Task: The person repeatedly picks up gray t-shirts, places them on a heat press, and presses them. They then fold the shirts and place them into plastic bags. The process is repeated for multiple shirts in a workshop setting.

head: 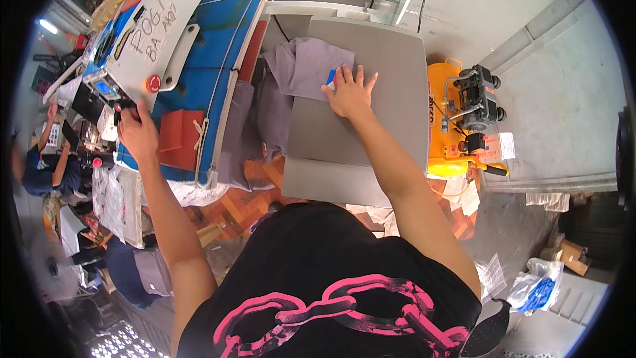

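Observation:
My right hand (pixel 352 90) lies palm down with its fingers spread, partly on a grey-purple fabric piece (pixel 308 67) and partly on the grey platen (pixel 357 141) of a heat press. Its fingers partly cover a small multicoloured print (pixel 331 79) on the fabric. To the left, my left hand (pixel 137 132) has its fingers curled around a black handle (pixel 118 116) below the press's control box (pixel 103 87); the hand hides much of the handle. A red emergency-stop button (pixel 153 83) sits just above that hand.
A blue-covered platen (pixel 213 69) carries red pads (pixel 181 136) beside more grey cloth (pixel 236 134). A yellow air compressor (pixel 437 109) stands right of the grey platen. At far left, another person (pixel 54 169) works at a cluttered bench. Papers lie on the wooden floor (pixel 223 214).

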Demonstrator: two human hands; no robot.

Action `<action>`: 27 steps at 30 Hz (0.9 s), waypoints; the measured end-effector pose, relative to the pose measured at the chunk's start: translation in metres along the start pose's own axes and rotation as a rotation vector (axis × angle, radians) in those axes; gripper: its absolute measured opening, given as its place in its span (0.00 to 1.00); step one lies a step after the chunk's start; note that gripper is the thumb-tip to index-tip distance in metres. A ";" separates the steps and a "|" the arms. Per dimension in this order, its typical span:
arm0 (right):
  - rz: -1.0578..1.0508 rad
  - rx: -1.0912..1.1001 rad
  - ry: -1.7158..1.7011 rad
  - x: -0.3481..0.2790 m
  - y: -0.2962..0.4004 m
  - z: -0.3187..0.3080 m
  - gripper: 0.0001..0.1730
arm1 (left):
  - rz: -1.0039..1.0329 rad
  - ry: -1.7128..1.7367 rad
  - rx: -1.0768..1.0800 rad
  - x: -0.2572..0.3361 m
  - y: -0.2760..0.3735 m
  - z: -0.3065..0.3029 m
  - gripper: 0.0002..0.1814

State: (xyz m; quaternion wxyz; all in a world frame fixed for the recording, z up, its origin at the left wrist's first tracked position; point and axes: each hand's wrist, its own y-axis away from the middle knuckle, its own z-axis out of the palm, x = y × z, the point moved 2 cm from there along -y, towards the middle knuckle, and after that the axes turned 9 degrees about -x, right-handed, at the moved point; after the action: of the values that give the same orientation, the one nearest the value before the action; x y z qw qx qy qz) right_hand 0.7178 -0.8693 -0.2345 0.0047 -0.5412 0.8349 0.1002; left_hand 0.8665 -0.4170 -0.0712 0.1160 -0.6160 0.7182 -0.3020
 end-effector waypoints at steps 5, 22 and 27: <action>0.008 -0.120 0.057 -0.004 0.000 -0.023 0.44 | 0.084 -0.027 -0.106 0.004 0.000 -0.009 0.24; -0.073 0.462 -0.871 -0.038 0.150 -0.120 0.12 | 0.559 0.260 -0.361 0.125 0.086 -0.076 0.18; -0.181 0.726 -0.979 -0.129 0.177 -0.160 0.15 | 0.987 0.901 -0.553 0.050 0.087 -0.088 0.12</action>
State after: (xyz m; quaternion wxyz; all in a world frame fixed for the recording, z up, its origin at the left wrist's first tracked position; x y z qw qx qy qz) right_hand 0.6267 -0.7107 -0.0340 0.5798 -0.4652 0.6673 0.0455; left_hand 0.7375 -0.4336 -0.0413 -0.2283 -0.0422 0.9410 -0.2462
